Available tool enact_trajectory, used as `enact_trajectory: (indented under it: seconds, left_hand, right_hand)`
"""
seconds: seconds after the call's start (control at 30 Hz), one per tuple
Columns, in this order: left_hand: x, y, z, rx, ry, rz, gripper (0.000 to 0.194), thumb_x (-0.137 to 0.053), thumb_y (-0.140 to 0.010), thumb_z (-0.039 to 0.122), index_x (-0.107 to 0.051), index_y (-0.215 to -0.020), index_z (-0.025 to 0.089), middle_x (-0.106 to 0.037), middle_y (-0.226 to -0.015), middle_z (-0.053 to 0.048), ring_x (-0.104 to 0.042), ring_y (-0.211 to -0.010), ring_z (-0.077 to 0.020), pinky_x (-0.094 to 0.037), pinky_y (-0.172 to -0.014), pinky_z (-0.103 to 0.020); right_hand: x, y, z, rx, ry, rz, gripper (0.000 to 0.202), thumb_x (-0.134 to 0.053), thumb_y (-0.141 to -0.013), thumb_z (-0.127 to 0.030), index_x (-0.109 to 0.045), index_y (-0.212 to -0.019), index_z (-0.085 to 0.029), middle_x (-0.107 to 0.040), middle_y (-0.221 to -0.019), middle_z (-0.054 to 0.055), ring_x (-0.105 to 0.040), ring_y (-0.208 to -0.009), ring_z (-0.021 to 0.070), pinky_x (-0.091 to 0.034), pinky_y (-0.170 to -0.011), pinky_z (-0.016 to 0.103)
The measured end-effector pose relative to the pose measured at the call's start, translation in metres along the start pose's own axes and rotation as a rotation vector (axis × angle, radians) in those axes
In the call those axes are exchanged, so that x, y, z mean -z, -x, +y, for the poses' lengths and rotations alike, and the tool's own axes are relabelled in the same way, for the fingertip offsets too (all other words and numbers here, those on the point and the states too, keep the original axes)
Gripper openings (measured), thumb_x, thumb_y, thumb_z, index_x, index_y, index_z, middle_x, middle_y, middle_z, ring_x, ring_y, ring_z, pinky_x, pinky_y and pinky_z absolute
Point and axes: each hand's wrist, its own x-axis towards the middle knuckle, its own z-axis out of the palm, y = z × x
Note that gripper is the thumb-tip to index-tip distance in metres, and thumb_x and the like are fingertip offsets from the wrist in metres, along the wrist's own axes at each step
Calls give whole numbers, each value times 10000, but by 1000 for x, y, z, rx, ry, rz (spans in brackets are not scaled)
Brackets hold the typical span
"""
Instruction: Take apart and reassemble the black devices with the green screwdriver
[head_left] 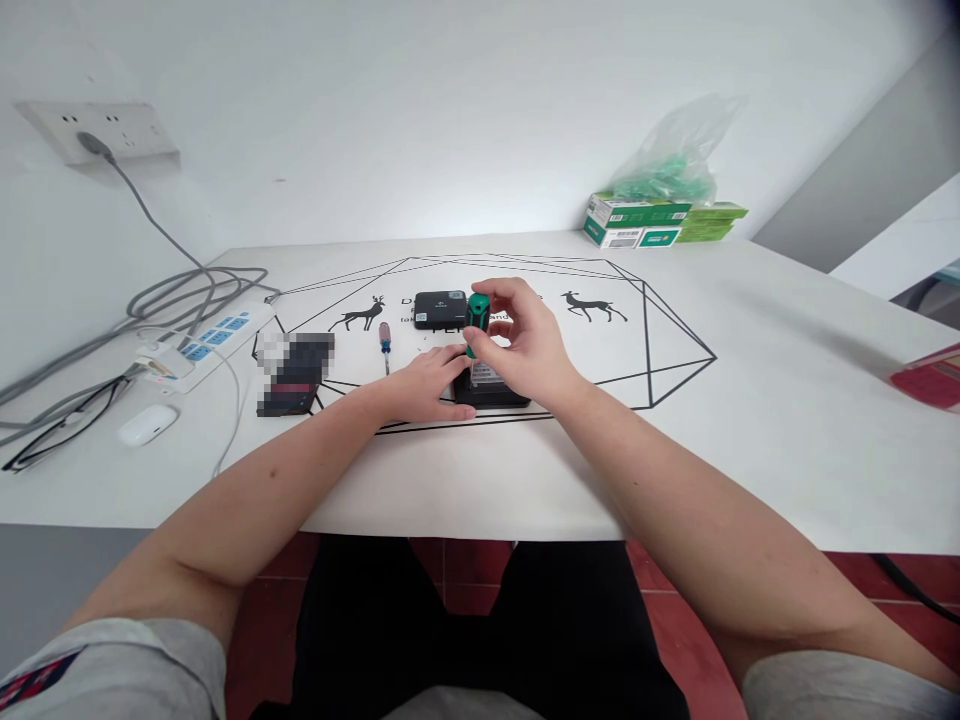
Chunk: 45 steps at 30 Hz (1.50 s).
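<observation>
My right hand is closed round the handle of a green and black screwdriver, which stands upright with its shaft pointing down. Below it lies a flat black device with a pale label, partly hidden by both hands. The fingers and thumb of my left hand grip the device's left side, the fingertips close to the screwdriver's shaft. Whether the tip sits in a screw I cannot tell. Behind my left hand rests a black square box with small stickers. A smaller screwdriver lies to the left, near a few tiny dark bits.
Left of my hands are a blurred-out phone-like slab, a power strip with cables, a white earbud-style case and glasses. Green and white boxes under a plastic bag stand at the back right. A red object is far right.
</observation>
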Motion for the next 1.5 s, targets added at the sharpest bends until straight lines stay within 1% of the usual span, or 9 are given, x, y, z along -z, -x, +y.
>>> enact_trajectory:
  seconds: [0.2, 0.4, 0.6, 0.77, 0.9, 1.03, 1.13, 1.33, 1.5]
  left_hand:
    - [-1, 0, -2, -2, -12, -10, 1039, -656, -982, 777, -261, -1783, 247, -236, -1866, -202, -297, -1684, -479, -308, -1344, -681]
    - [0, 0, -1, 1, -2, -4, 1042, -665, -974, 773, -285, -1775, 225, -258, -1858, -213, -307, -1679, -485, -309, -1346, -679]
    - [0, 1, 0, 12, 7, -8, 1033, -680, -964, 757, -301, -1775, 240, -258, -1862, -202, -295, -1685, -491, -299, -1351, -695]
    - [0, 1, 0, 28, -9, -23, 1006, -672, -972, 759, -339, -1766, 237, -305, -1831, -206, -288, -1688, -468, -301, -1353, -670]
    - [0, 1, 1, 35, -2, -25, 1026, -668, -974, 766, -326, -1773, 221, -274, -1843, -211, -282, -1690, -470, -297, -1360, -649]
    - [0, 0, 0, 1, 5, -6, 1055, -663, -974, 784, -266, -1795, 255, -283, -1845, -189, -292, -1683, -468, -289, -1358, -658]
    - [-1, -1, -1, -10, 0, 2, 1057, -651, -981, 789, -245, -1799, 255, -288, -1844, -191, -298, -1679, -466, -301, -1349, -662]
    - [-2, -1, -2, -22, 4, 6, 1048, -661, -987, 763, -262, -1793, 224, -273, -1849, -212, -330, -1662, -477, -317, -1340, -660]
    - [-4, -1, -5, -31, -12, 16, 1071, -672, -995, 726, -193, -1817, 234, -282, -1849, -202, -308, -1675, -468, -291, -1349, -649]
  right_hand:
    - [0, 1, 0, -8, -1, -1, 405, -730, -945, -412, -633, -1329, -328, -684, -1248, 79, -684, -1055, 261, -667, -716, 404]
    - [0, 1, 2, -6, -3, 0, 407, -732, -963, -466, -633, -1334, -332, -675, -1216, 77, -679, -1064, 265, -672, -741, 417]
    - [0, 0, 2, -10, -21, 40, 428, -747, -951, -488, -641, -1336, -334, -676, -1219, 74, -679, -1060, 257, -670, -716, 393]
    - [1, 0, 4, -6, -14, 64, 437, -738, -973, -541, -622, -1350, -354, -668, -1248, 73, -689, -1068, 257, -678, -741, 402]
    - [1, 0, 3, -6, -14, 53, 426, -742, -969, -504, -624, -1345, -344, -667, -1245, 73, -683, -1070, 257, -669, -730, 395]
    - [0, 1, 3, -4, -6, 15, 401, -746, -951, -442, -633, -1321, -335, -670, -1238, 70, -677, -1050, 255, -655, -712, 393]
    - [0, 2, 3, 1, -9, 8, 399, -750, -940, -409, -634, -1313, -331, -676, -1251, 70, -674, -1036, 250, -649, -708, 390]
    - [-1, 2, 4, 23, -2, 11, 391, -748, -954, -415, -627, -1316, -328, -676, -1237, 66, -678, -1035, 246, -646, -705, 380]
    - [-1, 1, 4, 24, -14, 16, 402, -748, -953, -413, -629, -1327, -326, -674, -1237, 64, -676, -1040, 242, -649, -704, 372]
